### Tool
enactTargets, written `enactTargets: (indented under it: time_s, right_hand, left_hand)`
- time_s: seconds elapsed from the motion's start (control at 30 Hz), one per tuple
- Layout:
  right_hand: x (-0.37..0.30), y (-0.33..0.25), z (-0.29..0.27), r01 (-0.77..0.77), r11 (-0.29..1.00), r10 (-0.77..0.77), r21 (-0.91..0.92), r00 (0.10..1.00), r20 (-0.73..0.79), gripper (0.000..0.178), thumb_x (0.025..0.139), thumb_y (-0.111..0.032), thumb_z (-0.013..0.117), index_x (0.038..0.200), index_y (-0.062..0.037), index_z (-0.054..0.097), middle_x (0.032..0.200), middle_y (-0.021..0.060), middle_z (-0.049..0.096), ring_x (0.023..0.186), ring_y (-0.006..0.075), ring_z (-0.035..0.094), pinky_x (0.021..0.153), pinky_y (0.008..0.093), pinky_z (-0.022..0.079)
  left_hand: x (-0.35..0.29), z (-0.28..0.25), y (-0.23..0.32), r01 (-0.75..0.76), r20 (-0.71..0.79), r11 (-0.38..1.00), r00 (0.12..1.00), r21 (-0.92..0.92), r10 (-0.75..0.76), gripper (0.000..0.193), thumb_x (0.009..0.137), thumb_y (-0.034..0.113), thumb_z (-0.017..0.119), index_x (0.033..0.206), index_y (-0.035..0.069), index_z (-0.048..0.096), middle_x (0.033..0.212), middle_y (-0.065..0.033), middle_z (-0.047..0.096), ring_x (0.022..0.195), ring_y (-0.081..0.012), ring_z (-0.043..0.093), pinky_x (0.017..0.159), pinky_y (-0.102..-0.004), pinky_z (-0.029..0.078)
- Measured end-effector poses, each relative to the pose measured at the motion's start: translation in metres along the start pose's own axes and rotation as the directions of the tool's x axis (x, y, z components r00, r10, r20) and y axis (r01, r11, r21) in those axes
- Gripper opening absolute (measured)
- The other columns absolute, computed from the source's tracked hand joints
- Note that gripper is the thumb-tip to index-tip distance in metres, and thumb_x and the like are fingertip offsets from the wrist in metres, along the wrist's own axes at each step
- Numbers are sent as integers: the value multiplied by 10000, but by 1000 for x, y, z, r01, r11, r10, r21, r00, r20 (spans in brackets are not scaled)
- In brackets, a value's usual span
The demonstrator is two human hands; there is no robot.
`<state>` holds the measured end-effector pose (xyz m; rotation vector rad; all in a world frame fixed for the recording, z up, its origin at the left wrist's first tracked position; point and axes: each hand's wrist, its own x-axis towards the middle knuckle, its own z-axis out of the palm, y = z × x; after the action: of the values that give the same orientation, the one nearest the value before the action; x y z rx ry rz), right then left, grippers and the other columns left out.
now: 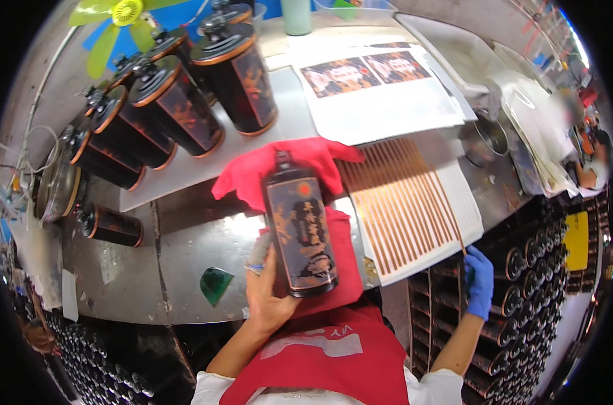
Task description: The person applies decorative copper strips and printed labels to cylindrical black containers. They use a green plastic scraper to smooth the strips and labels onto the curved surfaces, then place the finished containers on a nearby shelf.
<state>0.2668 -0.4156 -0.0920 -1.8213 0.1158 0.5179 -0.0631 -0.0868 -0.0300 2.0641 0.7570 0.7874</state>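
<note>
A dark rectangular bottle with a copper-toned label lies tilted over a red cloth. My left hand is closed around its lower left side, with a grey wrap on one finger. My right hand, in a blue glove, pinches the near end of a thin copper-coloured strip. That strip slants along the right side of a white sheet covered with rows of similar strips. Another piece of red cloth lies behind the bottle.
Several dark bottles with copper rims stand at the back left beside a green fan. A small dark bottle and green scraper-like piece lie on the metal table. Printed labels, a metal pot and bottle racks are rightward.
</note>
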Motion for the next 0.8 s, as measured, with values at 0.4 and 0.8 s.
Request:
enactTargets:
  time_s: [0.4, 0.8]
  right_hand:
    - [-84, -165, 104, 278, 954, -298, 112, 837, 458, 329, 892, -258, 487, 828, 31, 633, 693, 37, 553, 490, 42, 432, 440, 173, 308]
    - [-156, -296, 207, 519, 854, -115, -35, 254, 960, 141, 608, -18, 758, 698, -15, 651, 700, 37, 554, 637, 108, 503, 553, 231, 355]
  left_hand:
    - [0, -9, -6, -131, 0, 990, 991, 45, 131, 830, 615, 184, 816, 1281, -85, 400, 1275, -252, 443, 1160, -386, 440, 983, -436, 328]
    - [96, -37, 84, 54, 475, 711, 779, -701, 409, 419, 900, 324, 494, 1153, -10, 516, 1110, -144, 543, 1031, -247, 511, 899, -352, 373]
